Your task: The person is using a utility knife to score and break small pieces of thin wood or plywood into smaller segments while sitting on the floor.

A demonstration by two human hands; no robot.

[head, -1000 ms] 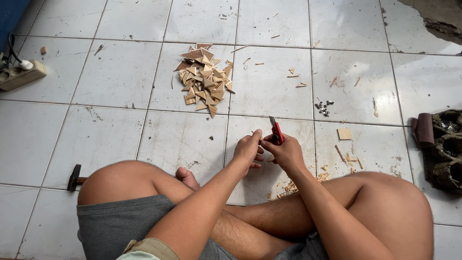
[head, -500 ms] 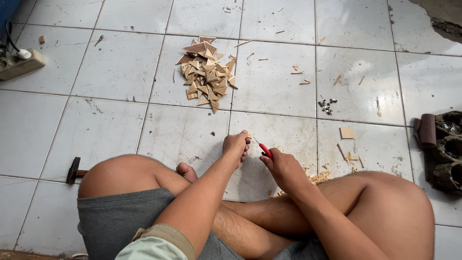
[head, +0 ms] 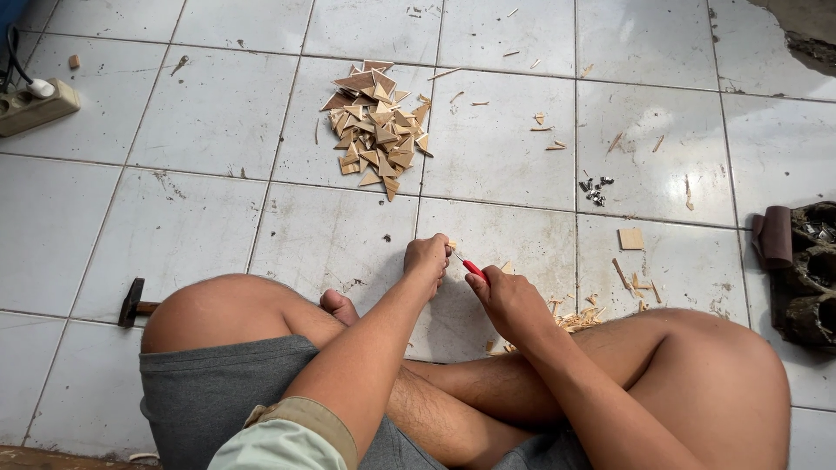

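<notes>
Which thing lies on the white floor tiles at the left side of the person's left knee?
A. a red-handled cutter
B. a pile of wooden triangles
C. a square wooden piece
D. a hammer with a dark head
D: the dark-headed hammer lies on the tiled floor just left of the knee, its handle partly hidden behind it.

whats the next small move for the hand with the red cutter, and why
Probably a short cut away from the body. The right hand holds the red-handled cutter with its tip at the small wood piece pinched under the left hand. Shavings beside the right hand and a pile of cut triangles ahead suggest trimming.
</notes>
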